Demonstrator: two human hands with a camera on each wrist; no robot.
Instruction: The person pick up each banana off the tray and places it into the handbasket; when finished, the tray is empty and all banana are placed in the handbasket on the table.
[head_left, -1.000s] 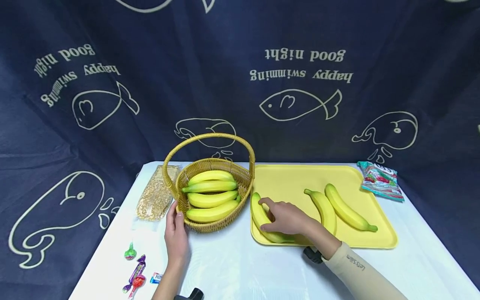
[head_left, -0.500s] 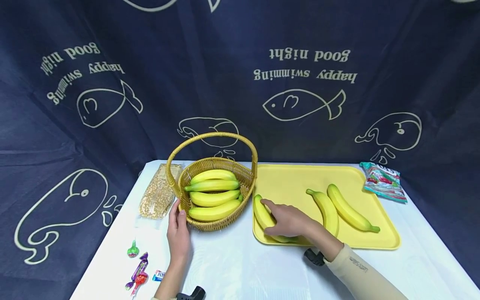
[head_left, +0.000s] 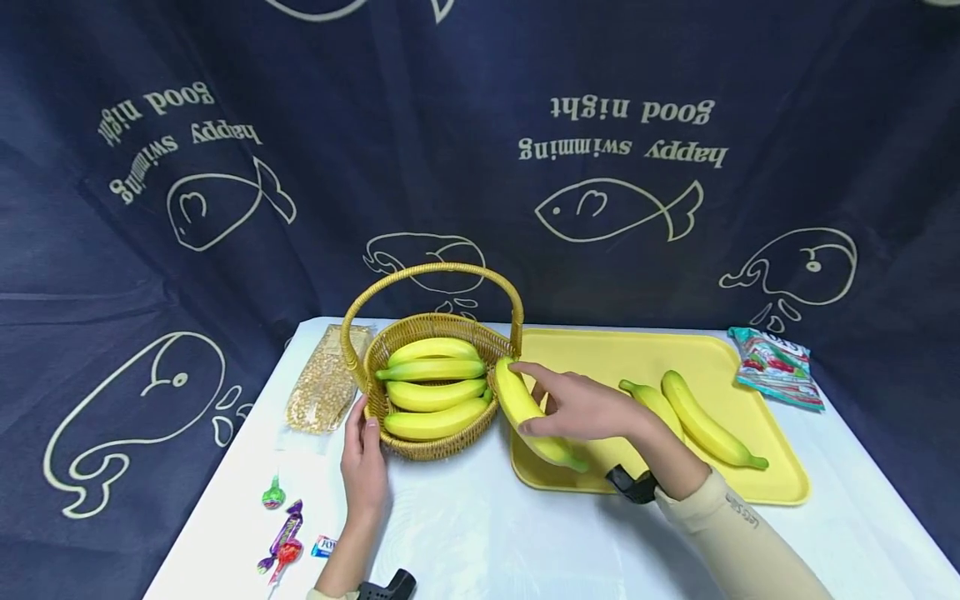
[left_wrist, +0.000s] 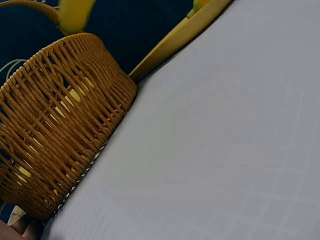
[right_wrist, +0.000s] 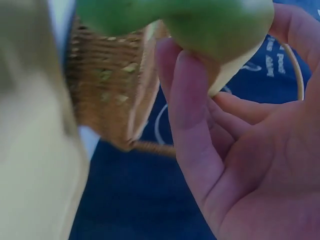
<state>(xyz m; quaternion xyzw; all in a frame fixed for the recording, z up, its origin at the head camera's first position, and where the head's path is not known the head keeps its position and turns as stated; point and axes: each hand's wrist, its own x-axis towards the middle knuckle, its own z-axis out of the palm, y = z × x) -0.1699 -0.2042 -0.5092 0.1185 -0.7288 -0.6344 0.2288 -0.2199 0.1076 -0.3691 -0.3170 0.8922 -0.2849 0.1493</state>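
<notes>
Four bananas (head_left: 435, 397) counted in the basket (head_left: 435, 451), just left of the right grip (head_left: 588, 406), and here's a fifth: the held banana (head_left: 517, 404), clamped between that grip's thumb and fingers, up off the yellow tray (head_left: 570, 350), its far end right by the basket's rim! Touching the wicker? Can't tell. It isn't in yet. Over to the left grip (head_left: 365, 471): no clamp, fingers lying fairly straight against the basket's near-left side. And what's left? Two loose bananas (head_left: 697, 421) on the tray, to the right of the right grip, one partly behind the forearm. I'd call it past halfway, one in transit, two untouched.
</notes>
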